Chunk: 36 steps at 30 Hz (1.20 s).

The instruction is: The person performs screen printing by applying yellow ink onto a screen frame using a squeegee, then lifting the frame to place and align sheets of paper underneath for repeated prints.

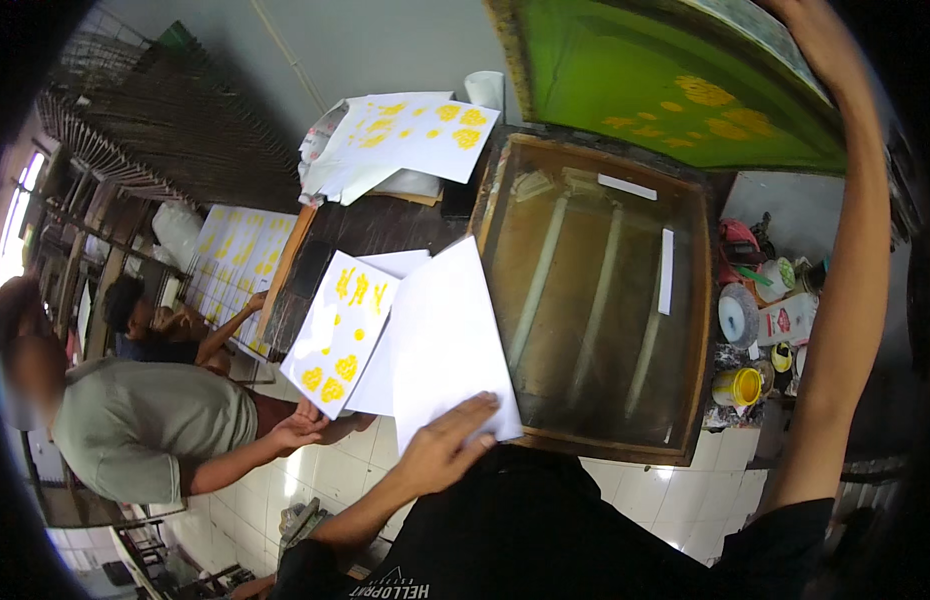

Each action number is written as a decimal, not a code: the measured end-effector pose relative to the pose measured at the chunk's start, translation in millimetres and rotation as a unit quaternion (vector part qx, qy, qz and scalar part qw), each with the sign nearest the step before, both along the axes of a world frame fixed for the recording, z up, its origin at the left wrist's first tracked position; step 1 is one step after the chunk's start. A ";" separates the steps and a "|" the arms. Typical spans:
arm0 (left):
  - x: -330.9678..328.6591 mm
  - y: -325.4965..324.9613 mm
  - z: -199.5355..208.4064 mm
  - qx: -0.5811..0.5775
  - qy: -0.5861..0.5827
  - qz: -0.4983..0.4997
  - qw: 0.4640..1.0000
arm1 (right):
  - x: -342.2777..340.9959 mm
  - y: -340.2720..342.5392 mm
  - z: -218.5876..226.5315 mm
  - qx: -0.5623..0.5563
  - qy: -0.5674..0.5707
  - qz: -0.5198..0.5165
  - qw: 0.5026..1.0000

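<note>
My left hand (450, 445) grips the near edge of a blank white sheet of paper (447, 335), its fingers lying over the top face. That sheet overlaps the left side of a wood-framed glass-topped printing table (610, 445). At the upper right my right hand (820, 35) grasps the outer edge of a screen printing frame (585, 75), which is tilted up above the table. Its green mesh carries yellow flower shapes. Two white strips (627, 187) lie on the glass. Beside my sheet, a co-worker's hand (303, 428) is at a sheet with yellow prints (337, 335).
Another yellow-printed sheet (410, 135) lies on a pile at the back. A co-worker in a grey-green shirt (155, 430) stands at left, another person (150, 320) beyond. A drying rack (165, 120) fills the upper left. Right of the table are a yellow paint pot (737, 387) and several containers.
</note>
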State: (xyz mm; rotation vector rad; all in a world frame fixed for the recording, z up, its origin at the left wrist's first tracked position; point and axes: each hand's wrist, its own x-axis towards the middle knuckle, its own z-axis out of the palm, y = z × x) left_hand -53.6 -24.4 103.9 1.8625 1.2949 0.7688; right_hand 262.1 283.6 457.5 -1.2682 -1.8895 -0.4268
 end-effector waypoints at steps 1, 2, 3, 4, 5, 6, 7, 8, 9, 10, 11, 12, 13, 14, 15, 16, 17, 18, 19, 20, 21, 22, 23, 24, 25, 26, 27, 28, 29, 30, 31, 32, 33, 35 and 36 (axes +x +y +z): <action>6.4 7.5 -1.0 -0.044 0.004 0.011 0.999 | -0.5 0.9 -1.0 -0.016 -0.005 -0.019 1.000; 11.3 15.3 -4.7 -0.089 0.008 0.021 0.996 | 0.5 0.9 -1.5 -0.035 -0.010 -0.038 0.999; 10.6 29.1 -11.4 -0.093 0.013 0.057 0.994 | -0.2 2.8 -2.7 -0.007 0.000 -0.055 0.998; 5.2 49.4 -19.6 -0.097 0.018 0.093 0.991 | 1.2 3.1 -3.2 -0.014 -0.005 -0.052 0.999; -3.1 76.0 -29.1 -0.016 0.045 0.096 0.994 | 0.5 4.5 -3.8 -0.022 -0.009 -0.048 0.999; -10.0 105.6 -38.4 0.077 0.177 0.114 0.975 | 1.5 4.1 -3.7 -0.031 -0.013 -0.043 0.998; -11.1 133.0 -47.8 0.072 0.274 0.156 0.946 | 0.9 4.4 -3.4 -0.025 -0.014 -0.027 0.999; -6.1 157.7 -56.7 0.012 0.346 0.177 0.921 | -0.1 4.4 -2.2 -0.020 -0.016 -0.013 1.000; 2.5 178.3 -63.7 -0.013 0.341 0.167 0.925 | 0.7 3.3 -1.3 -0.013 -0.018 -0.001 1.000; 16.0 197.9 -69.3 0.040 0.343 0.137 0.929 | 0.3 1.5 0.5 -0.027 -0.023 0.001 0.999; 35.1 217.0 -73.9 0.069 0.352 0.103 0.928 | 2.4 -0.5 1.9 -0.040 -0.028 0.002 0.999; 57.3 235.3 -76.6 0.090 0.365 0.065 0.924 | 0.2 -0.9 4.3 -0.060 -0.019 -0.015 0.998; 82.2 249.2 -78.7 0.111 0.336 0.038 0.935 | 1.8 -0.1 6.3 -0.079 -0.010 -0.032 0.996; 107.1 263.3 -79.5 0.124 0.338 0.005 0.933 | -3.3 2.7 9.0 -0.104 0.013 -0.064 0.992; 131.5 275.8 -79.1 0.121 0.328 -0.019 0.937 | 2.5 3.9 9.3 -0.098 0.008 -0.054 0.994; 154.2 287.0 -78.0 0.120 0.320 -0.039 0.939 | 4.7 6.1 10.3 -0.092 0.002 -0.045 0.995; 174.1 298.4 -76.2 0.107 0.322 -0.055 0.939 | 11.7 7.8 8.6 -0.059 -0.034 0.006 0.998; 191.3 309.1 -74.2 0.095 0.327 -0.069 0.938 | 15.6 10.5 7.9 -0.047 -0.038 0.026 0.998; 205.2 318.2 -71.9 0.085 0.332 -0.080 0.936 | 19.6 12.7 6.5 -0.035 -0.042 0.045 0.997; 216.6 324.8 -70.2 0.085 0.332 -0.083 0.936 | 23.5 14.3 5.6 -0.024 -0.046 0.065 0.997; 226.2 330.6 -68.4 0.080 0.337 -0.087 0.934 | 25.1 16.5 5.3 -0.024 -0.038 0.058 0.997; 234.2 335.8 -66.7 0.072 0.343 -0.090 0.932 | 27.8 18.0 5.2 -0.027 -0.039 0.053 0.997; 240.5 340.2 -64.9 0.073 0.368 -0.091 0.922 | 28.9 19.6 5.2 -0.029 -0.040 0.048 0.998; 244.7 343.9 -63.4 0.065 0.376 -0.093 0.920 | 30.9 20.8 5.0 -0.035 -0.050 0.045 0.997; 247.6 346.9 -62.0 0.057 0.383 -0.094 0.917 | 31.2 22.7 5.3 -0.034 -0.059 0.048 0.997; 250.0 350.6 -60.7 0.049 0.394 -0.096 0.913 | 32.0 24.6 5.6 -0.032 -0.067 0.050 0.996; 251.4 355.1 -59.5 0.034 0.408 -0.101 0.907 | 32.4 27.3 5.4 -0.023 -0.074 0.058 0.995; 252.6 359.2 -58.7 0.035 0.411 -0.101 0.905 | 32.8 30.2 6.1 -0.017 -0.081 0.064 0.995; 253.1 363.5 -58.2 0.035 0.414 -0.100 0.904 | 33.4 33.2 6.1 -0.010 -0.087 0.069 0.994; 253.8 367.5 -58.0 0.033 0.420 -0.099 0.901 | 33.7 36.2 6.9 -0.006 -0.092 0.072 0.993; 254.7 371.9 -57.8 0.031 0.417 -0.104 0.902 | 33.5 38.8 8.1 -0.004 -0.095 0.070 0.993; 256.3 375.5 -57.4 0.033 0.421 -0.104 0.901 | 33.3 40.3 8.6 -0.002 -0.097 0.068 0.993; 258.1 378.4 -56.3 0.035 0.424 -0.104 0.899 | 33.6 39.1 7.3 -0.001 -0.098 0.062 0.993; 261.3 382.1 -49.4 0.040 0.413 -0.098 0.904 | 31.7 30.9 5.3 -0.010 -0.092 0.054 0.994; 262.4 381.7 -42.8 0.043 0.399 -0.092 0.911 | 29.3 23.5 4.4 -0.021 -0.086 0.052 0.995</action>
